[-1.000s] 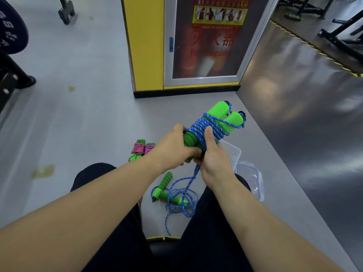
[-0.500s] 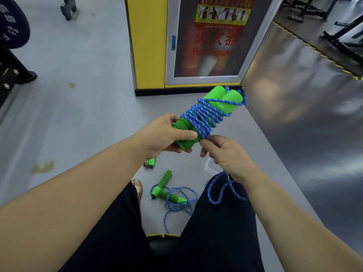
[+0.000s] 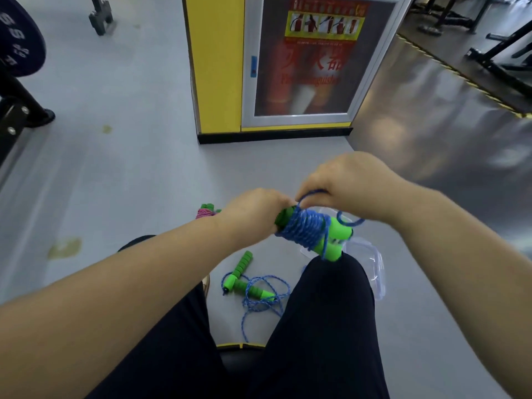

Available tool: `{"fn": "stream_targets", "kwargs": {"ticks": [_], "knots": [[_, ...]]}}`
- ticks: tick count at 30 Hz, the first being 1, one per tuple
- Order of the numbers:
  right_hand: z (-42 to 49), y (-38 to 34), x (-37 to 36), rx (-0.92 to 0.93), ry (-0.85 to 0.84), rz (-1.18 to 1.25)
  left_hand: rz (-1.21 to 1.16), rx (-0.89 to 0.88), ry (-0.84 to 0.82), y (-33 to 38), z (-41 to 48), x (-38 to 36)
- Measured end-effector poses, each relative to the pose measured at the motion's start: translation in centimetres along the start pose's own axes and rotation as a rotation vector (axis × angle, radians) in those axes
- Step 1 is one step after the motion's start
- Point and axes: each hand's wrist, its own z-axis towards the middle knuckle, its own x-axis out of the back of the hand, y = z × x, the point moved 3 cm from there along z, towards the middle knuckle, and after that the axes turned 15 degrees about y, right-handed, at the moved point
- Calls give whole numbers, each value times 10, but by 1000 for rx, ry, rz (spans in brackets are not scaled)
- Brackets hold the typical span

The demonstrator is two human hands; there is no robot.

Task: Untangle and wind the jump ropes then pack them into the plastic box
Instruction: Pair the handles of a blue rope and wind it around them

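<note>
Left hand [image 3: 253,214] grips the paired green foam handles [image 3: 335,240]; right hand [image 3: 345,182] pinches the blue cord [image 3: 306,228]. Cord looks light and floppy, likely to slip loose, so hold by the firm handles.

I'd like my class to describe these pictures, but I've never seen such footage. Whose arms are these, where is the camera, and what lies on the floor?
No machine here: a person wears a camera on the head, looking down at their own arms and knees. The left hand grips the green handles of a partly wound jump rope; the right hand pinches a loop of its blue cord. On the grey floor lie a loose blue rope, a wound pink rope and a clear plastic box.
</note>
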Motion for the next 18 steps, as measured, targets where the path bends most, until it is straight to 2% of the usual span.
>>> {"fn": "stream_targets", "kwargs": {"ticks": [3, 5, 10, 13, 16, 18], "knots": [[7, 19, 3, -3, -40, 120, 63, -111, -95, 7, -3, -1], [9, 30, -1, -53, -103, 247, 11, -136, -108, 9, -6, 1], [-8, 43, -33, -394, -229, 742, -195, -156, -13, 10, -9, 20], [-27, 37, -60, -564, -323, 1174, -243, -209, 25, 8, -11, 26], [-37, 33, -68, -597, -359, 1428, -218, -302, 23, 7, -13, 28], [-41, 37, -58, -569, -326, 1455, -137, -336, -16, 7, -12, 26]]}}
